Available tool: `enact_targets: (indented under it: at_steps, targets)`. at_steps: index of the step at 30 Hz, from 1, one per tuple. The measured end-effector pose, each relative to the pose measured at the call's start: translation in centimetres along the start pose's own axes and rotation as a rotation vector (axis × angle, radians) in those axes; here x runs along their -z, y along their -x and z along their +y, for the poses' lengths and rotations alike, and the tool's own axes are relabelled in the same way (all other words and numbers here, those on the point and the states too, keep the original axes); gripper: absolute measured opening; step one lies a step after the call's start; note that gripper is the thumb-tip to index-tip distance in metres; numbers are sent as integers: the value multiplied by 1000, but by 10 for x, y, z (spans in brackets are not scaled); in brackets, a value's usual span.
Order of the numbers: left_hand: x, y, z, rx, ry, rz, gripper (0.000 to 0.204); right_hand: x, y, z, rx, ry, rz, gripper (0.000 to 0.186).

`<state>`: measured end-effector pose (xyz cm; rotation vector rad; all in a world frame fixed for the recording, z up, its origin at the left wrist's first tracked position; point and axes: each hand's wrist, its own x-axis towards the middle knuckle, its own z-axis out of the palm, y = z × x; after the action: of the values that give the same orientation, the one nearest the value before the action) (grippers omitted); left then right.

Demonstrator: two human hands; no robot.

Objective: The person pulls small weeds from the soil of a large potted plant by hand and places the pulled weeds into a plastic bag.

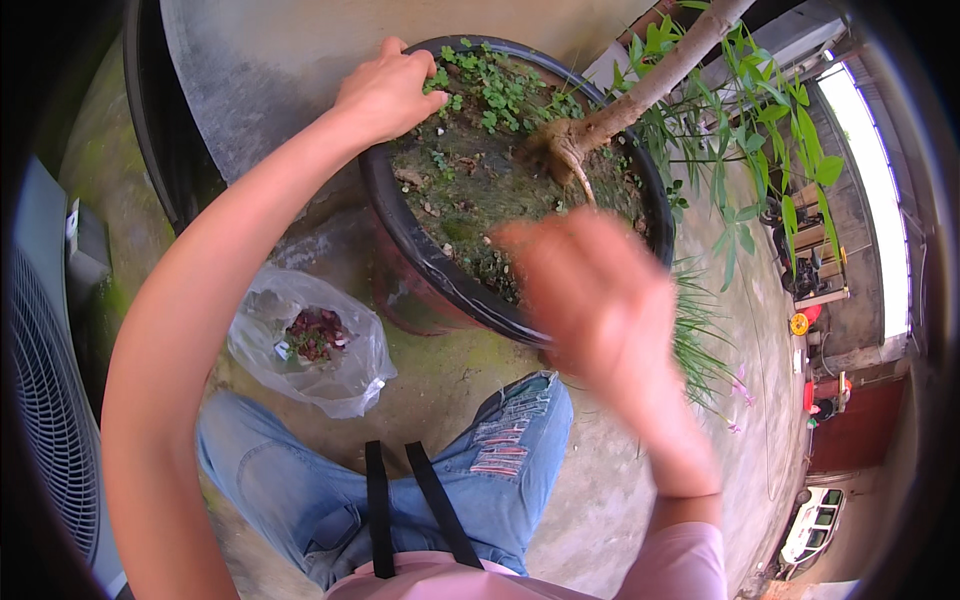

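A large black plant pot (452,288) holds mossy soil (450,210), small clover plants (500,95) and a tree trunk (640,95) with exposed roots. My left hand (385,95) is at the pot's upper-left rim, its fingers bent among the clover; what they hold is hidden. My right hand (590,300), smeared by motion, is over the lower-right part of the soil and rim, and its grip is unclear. Below the pot at left, a clear plastic bag (260,320) lies on the ground with dark reddish and green plant bits (315,335) in it.
A fan-grilled metal unit (50,390) stands at far left, near a concrete wall (280,80). Leafy branches (760,120) and grassy plants (700,340) are right of the pot. Beyond the concrete ground (750,420) are stored items (805,315) and a white car (810,525).
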<state>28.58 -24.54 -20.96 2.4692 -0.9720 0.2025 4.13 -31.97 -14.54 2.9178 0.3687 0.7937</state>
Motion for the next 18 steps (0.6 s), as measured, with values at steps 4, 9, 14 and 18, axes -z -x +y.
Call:
enact_targets:
  at_steps: [4, 9, 14, 18]
  targets:
    - [2, -1, 5, 3, 19, 8, 38, -10, -3, 80, 19, 257, -261, 20]
    - [4, 2, 5, -10, 85, 23, 42, -26, -8, 101, 231, 291, -288, 19]
    - [1, 2, 2, -3, 61, 22, 40, -36, -7, 105, 245, 270, -285, 16]
    - [-1, -1, 7, -3, 41, 13, 39, -36, -3, 107, 252, 253, -270, 8]
